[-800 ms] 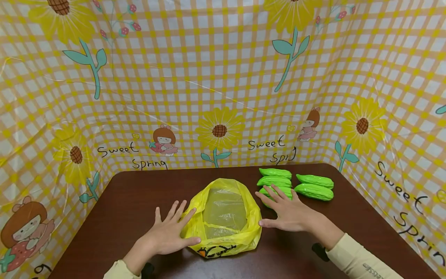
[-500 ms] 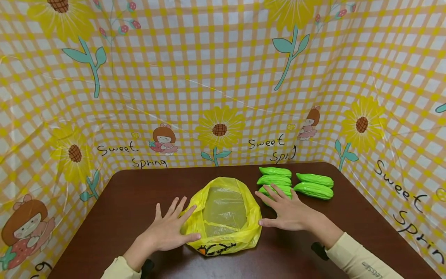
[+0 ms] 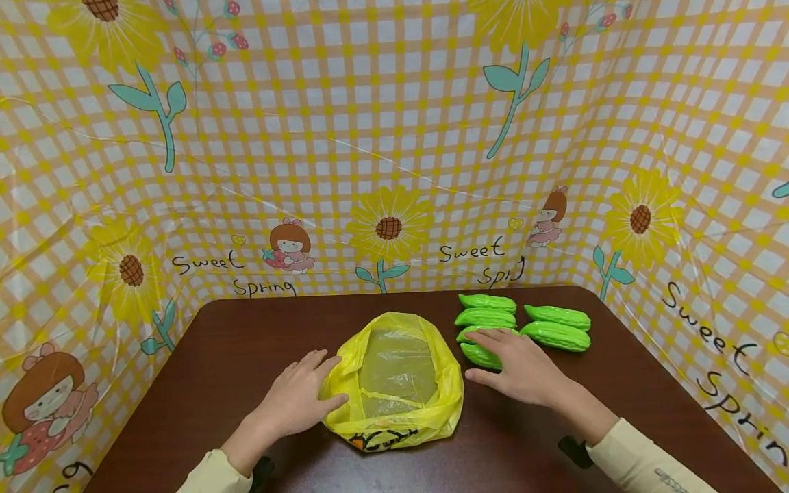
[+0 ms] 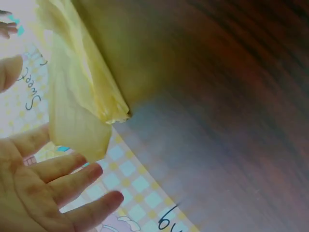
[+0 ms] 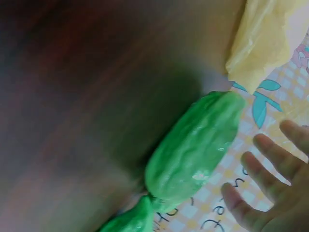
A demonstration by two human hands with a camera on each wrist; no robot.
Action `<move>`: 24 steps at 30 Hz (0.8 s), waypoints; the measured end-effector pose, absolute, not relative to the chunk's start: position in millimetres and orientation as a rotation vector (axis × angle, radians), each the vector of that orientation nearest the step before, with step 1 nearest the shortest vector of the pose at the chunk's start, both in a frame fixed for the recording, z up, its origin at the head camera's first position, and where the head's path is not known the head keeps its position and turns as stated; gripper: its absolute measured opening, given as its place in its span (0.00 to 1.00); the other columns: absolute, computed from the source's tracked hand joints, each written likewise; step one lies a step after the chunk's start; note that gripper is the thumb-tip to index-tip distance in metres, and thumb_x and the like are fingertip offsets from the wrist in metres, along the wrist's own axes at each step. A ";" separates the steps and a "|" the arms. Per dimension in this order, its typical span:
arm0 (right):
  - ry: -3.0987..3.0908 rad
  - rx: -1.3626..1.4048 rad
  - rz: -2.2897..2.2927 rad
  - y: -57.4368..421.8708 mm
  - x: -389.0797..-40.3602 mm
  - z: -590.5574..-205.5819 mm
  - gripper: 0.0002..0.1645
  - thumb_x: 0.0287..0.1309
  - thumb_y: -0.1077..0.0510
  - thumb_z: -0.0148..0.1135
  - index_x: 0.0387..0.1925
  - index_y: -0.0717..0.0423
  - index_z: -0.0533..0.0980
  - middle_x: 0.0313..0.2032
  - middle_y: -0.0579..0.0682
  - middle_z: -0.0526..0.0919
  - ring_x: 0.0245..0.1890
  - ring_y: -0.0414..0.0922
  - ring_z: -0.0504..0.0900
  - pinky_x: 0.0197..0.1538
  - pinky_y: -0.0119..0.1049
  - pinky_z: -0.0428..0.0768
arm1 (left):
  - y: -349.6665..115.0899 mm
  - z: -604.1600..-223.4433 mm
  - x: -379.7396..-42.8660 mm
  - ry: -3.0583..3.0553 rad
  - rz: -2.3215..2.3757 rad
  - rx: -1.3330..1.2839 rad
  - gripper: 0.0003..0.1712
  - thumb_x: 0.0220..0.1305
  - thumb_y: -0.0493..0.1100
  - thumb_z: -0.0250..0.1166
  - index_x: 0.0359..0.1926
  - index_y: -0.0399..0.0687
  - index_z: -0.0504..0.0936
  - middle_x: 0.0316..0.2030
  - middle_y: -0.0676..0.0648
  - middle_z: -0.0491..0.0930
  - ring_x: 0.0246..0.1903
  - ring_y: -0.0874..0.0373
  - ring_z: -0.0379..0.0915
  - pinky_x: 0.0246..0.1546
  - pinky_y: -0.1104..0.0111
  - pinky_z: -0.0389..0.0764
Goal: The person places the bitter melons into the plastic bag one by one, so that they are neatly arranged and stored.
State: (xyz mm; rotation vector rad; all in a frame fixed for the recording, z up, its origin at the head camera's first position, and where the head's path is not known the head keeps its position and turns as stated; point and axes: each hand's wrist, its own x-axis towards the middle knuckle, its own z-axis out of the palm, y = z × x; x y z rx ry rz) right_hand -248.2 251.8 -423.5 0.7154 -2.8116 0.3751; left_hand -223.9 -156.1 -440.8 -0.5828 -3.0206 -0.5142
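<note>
A yellow plastic bag [image 3: 453,404] stands on the table with its mouth spread wide and a clear view down inside. Beside its left wall is my left hand [image 3: 296,394], fingers extended; in the left wrist view the fingers [image 4: 77,186] are spread near the bag [image 4: 79,92], and I cannot tell if they touch it. My right hand [image 3: 520,366] hovers at the nearest of several bright green bitter melons [image 3: 479,355], partly covering them. In the right wrist view its fingers [image 5: 268,174] are apart from a bitter melon [image 5: 195,150], holding nothing.
Two more bitter melons [image 3: 555,336] lie to the right of the first stack. The dark brown table [image 3: 246,335] has rounded back corners. A checked sunflower-print sheet [image 3: 388,137] walls in the back and both sides.
My right hand's spread fingers have drawn closer together and the hand has shifted slightly right, uncovering the nearest bitter melon. My left fingers have also drawn together. The bag stays put.
</note>
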 end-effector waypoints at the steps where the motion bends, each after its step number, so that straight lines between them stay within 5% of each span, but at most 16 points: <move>1: -2.802 0.687 0.423 253.3 -248.3 -424.1 0.41 0.60 0.29 0.62 0.69 0.44 0.73 0.63 0.55 0.78 0.64 0.60 0.74 0.60 0.68 0.70 | -156.0 -441.5 -224.8 -3.015 -0.516 -0.578 0.40 0.65 0.64 0.66 0.72 0.51 0.71 0.71 0.37 0.66 0.70 0.39 0.63 0.64 0.39 0.68; 10: -2.750 0.467 0.854 269.0 -252.4 -433.0 0.31 0.62 0.41 0.69 0.60 0.54 0.79 0.57 0.53 0.82 0.52 0.55 0.81 0.53 0.58 0.77 | -158.0 -447.4 -231.4 -3.097 -0.648 -0.602 0.36 0.65 0.63 0.66 0.68 0.53 0.73 0.67 0.44 0.70 0.64 0.44 0.71 0.53 0.44 0.78; 20: -2.790 0.159 1.186 287.5 -256.6 -430.5 0.34 0.63 0.41 0.68 0.64 0.56 0.76 0.49 0.56 0.81 0.43 0.49 0.77 0.38 0.38 0.75 | -161.4 -449.9 -232.5 -3.159 -0.642 -0.685 0.34 0.66 0.63 0.65 0.70 0.61 0.71 0.69 0.41 0.68 0.66 0.41 0.68 0.53 0.39 0.75; 24: -2.790 0.054 1.398 297.1 -261.2 -431.7 0.37 0.64 0.40 0.67 0.67 0.57 0.73 0.49 0.55 0.77 0.40 0.46 0.75 0.38 0.38 0.73 | -162.0 -450.9 -231.3 -3.174 -0.626 -0.711 0.35 0.65 0.63 0.64 0.71 0.62 0.70 0.70 0.38 0.66 0.68 0.37 0.64 0.55 0.35 0.71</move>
